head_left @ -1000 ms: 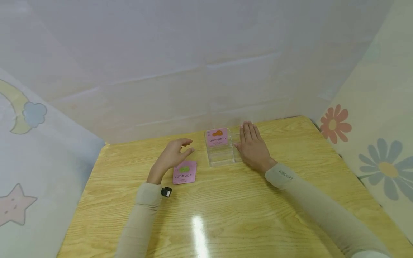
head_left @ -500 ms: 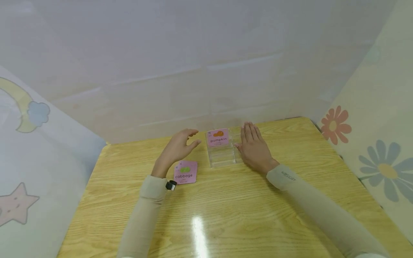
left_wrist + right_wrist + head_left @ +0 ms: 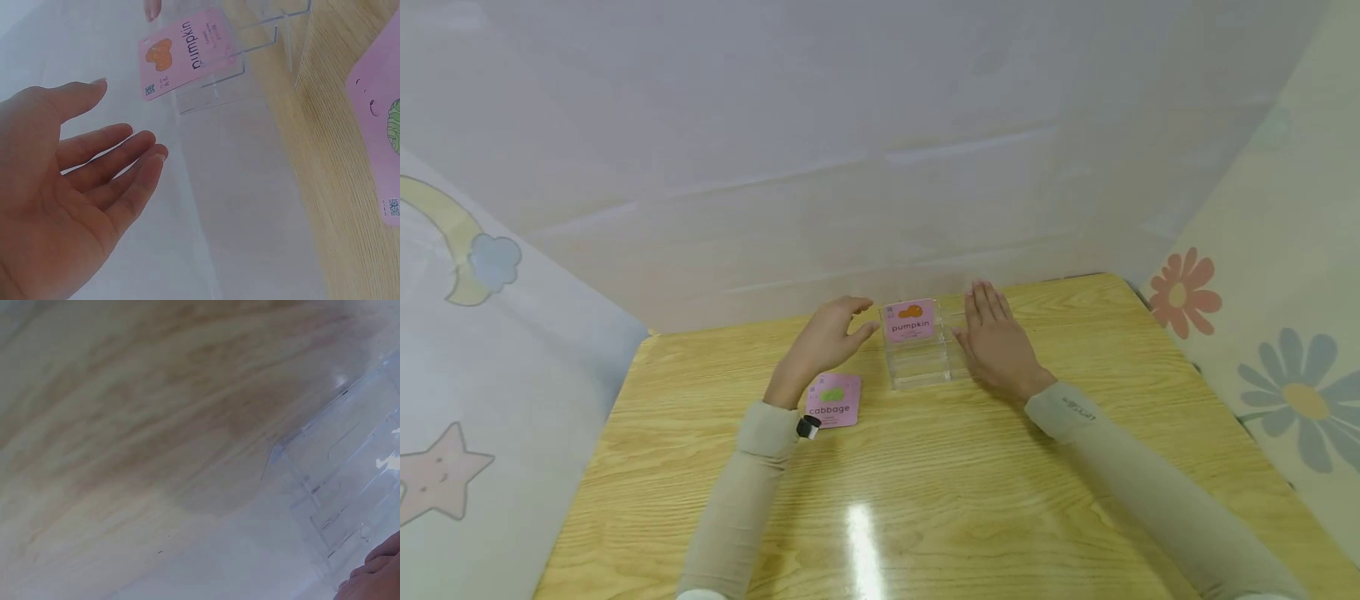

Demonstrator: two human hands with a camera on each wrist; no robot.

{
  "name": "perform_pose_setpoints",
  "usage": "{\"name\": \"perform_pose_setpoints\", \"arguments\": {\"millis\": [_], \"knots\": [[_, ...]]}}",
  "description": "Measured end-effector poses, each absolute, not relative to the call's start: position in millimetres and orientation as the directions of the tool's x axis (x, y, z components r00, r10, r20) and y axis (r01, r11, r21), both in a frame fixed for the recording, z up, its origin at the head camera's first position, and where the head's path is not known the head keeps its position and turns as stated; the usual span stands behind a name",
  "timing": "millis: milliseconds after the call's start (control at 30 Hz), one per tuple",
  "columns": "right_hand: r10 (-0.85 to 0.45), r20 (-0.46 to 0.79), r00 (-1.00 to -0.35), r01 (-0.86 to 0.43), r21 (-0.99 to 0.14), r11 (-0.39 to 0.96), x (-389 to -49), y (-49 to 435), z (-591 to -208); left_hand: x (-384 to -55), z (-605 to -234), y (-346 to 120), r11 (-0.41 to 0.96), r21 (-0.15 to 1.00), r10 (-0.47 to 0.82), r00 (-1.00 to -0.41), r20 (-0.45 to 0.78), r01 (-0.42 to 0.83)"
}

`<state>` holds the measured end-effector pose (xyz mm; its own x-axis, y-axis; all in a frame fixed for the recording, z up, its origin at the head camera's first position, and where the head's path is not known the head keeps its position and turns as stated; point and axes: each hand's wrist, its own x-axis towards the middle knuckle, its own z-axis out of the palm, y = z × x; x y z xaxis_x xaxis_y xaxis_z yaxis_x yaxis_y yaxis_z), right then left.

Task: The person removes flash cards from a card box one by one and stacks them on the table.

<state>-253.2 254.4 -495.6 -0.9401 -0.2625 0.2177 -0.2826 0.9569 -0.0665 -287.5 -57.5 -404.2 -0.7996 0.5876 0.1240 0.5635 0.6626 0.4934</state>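
A clear tiered card holder (image 3: pixel 920 364) stands near the back edge of the table. In its rear slot leans a pink pumpkin card (image 3: pixel 912 322), seen sideways in the left wrist view. My left hand (image 3: pixel 824 337) hovers just left of the holder, thumb and fingers spread apart and holding nothing. On the right side, my right hand (image 3: pixel 998 343) lies palm down with straight fingers, its thumb close to the holder; contact cannot be told. A pink cabbage card (image 3: pixel 834 402) lies on the table below my left wrist, one corner hidden by it.
The wooden table (image 3: pixel 970 500) ends at a pale back wall (image 3: pixel 820 208). Side panels carry painted shapes, including a star (image 3: pixel 445 471) and a red flower (image 3: pixel 1182 292). A small dark device (image 3: pixel 808 427) sits at my left cuff.
My left hand has moved forward and right, from above the cabbage card to beside the holder's rear. My right hand, the holder and both cards keep nearly the same places.
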Motion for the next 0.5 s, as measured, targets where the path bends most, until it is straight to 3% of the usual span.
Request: {"name": "perform_pose_setpoints", "arguments": {"millis": [300, 500], "knots": [[-0.254, 0.176, -0.951, -0.27, -0.073, 0.96, -254, 257, -492, -291, -403, -51, 0.67, 0.448, 0.606, -0.785, 0.131, 0.592], [-0.264, 0.236, -0.935, -0.278, -0.027, 0.96, -256, 256, -495, -295, -402, -44, 0.696, 0.378, 0.607, -0.782, 0.146, 0.611]]}}
